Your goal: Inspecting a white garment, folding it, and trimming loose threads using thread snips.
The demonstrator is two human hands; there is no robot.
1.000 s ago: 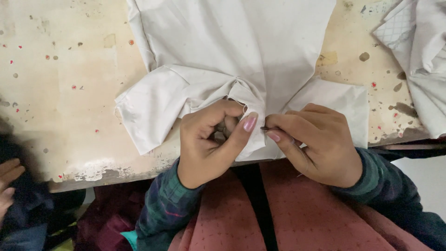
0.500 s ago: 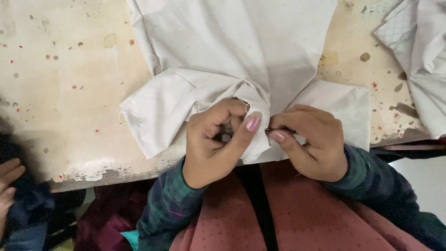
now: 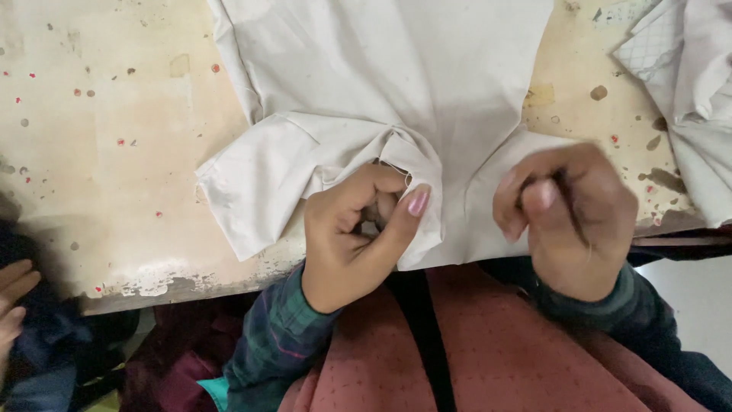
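A white cloth garment (image 3: 381,84) lies on the worn beige table (image 3: 107,152) and hangs over its near edge. My left hand (image 3: 351,236) pinches a bunched fold of this cloth between thumb and fingers, just below the garment's middle. To the right of the fold, my right hand (image 3: 568,217) is raised off the cloth. It is blurred, with its fingers closed around a thin dark stick-like thing (image 3: 570,210). What that thing is cannot be told. A fine thread loop shows at the fold's top (image 3: 396,169).
A second pale cloth with a checked piece (image 3: 682,69) lies at the table's far right. Another person's fingers (image 3: 14,294) show at the left edge beside dark fabric. The table's chipped front edge (image 3: 175,284) runs above my pink-red lap (image 3: 503,351).
My right hand has pulled away from the fold, moving right and up, and is now blurred. My left hand keeps its pinch on the cloth.
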